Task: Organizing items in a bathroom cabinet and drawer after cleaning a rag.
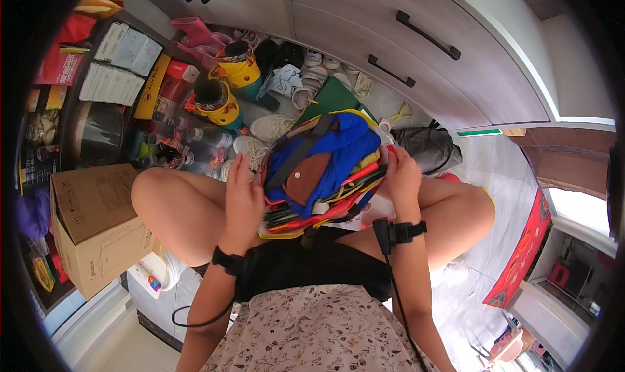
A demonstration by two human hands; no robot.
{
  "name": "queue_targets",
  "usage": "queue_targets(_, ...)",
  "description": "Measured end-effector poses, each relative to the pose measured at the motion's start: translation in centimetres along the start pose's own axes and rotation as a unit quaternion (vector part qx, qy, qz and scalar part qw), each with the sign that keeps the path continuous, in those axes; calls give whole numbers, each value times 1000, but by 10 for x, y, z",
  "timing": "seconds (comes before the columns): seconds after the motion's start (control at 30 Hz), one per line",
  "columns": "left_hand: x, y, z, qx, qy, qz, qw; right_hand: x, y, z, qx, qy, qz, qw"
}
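Between my knees stands an open bag with yellow trim (281, 235), stuffed with folded items. On top lie a bundle of blue fabric (354, 140), a dark grey strap (302, 152) and a brown flap with a snap button (308, 179). Folded red and dark green pieces (342, 196) are packed along its near side. My left hand (244, 201) is at the bag's left side, fingers stretched out and nothing seen in them. At the right edge, my right hand (403, 172) pinches the bag's rim; its fingertips are partly hidden.
A Midea cardboard box (102, 230) stands left, before crowded shelves (73, 142). Ahead are yellow-and-teal boots (222, 108), white sneakers (271, 128), plastic bottles (195, 142) and a green flat item (332, 98). A grey bag (429, 147) lies right, below drawers (351, 30).
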State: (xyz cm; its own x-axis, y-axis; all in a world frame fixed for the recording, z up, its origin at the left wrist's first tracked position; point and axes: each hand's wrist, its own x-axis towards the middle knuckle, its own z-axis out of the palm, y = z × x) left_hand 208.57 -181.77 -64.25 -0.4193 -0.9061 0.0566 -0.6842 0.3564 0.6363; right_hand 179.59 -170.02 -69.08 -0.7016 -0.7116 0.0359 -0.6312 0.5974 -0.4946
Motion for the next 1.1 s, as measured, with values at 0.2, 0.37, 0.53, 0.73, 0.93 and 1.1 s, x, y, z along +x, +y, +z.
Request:
queue_targets(0.2,-11,61,43,-92,-242,132,957,5,-5,5,32,-5,-45,998)
queue_targets(0.37,3,6,54,23,-233,137,962,-8,-15,-16,-19,-154,34,987)
queue_targets(0.53,7,-1,45,26,-259,125,957,-24,-48,-24,-158,-41,-323,932)
queue_targets(0.73,-4,-1,34,46,-275,125,952,-51,-48,-21,-129,-186,-376,898)
queue_targets(0.93,-23,-22,38,103,-224,139,959,-71,-42,-37,-65,-275,-314,906)
queue_targets(1.1,-27,-17,35,99,-242,139,955,-72,-44,-26,-74,-274,-294,913)
